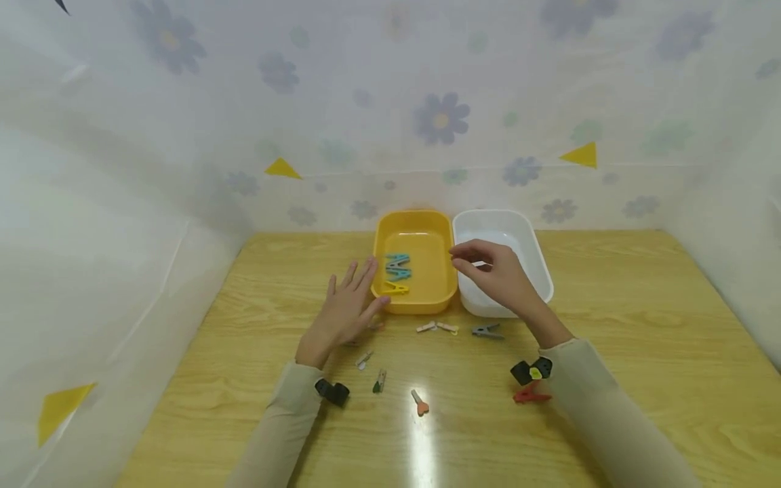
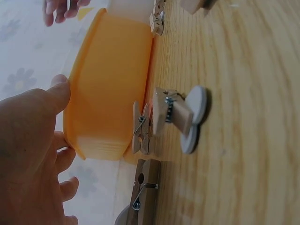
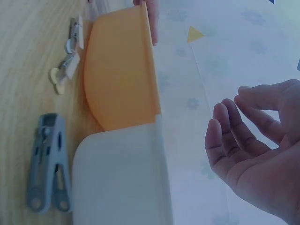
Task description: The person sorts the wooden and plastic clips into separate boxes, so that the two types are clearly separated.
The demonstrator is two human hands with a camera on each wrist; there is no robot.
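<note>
My left hand (image 1: 346,308) spreads its fingers at the left side of the yellow bin (image 1: 415,308), the thumb touching its rim in the left wrist view. Inside the bin lie several clothespins, among them a yellow clothespin (image 1: 396,289) and a blue clothespin (image 1: 399,274). Over the edge where the two bins meet hovers my right hand (image 1: 497,274), fingers loosely bent; nothing shows between them in the right wrist view. Below it is the white bin (image 1: 546,281), partly hidden by that hand. A grey clothespin (image 1: 487,331) lies in front of the white bin.
Small wooden clothespins with decorations lie scattered on the wooden table (image 1: 647,352), one with an orange heart (image 1: 422,408). A red clothespin (image 1: 531,394) is by the right sleeve. Flowered sheeting (image 1: 390,102) rises behind the bins.
</note>
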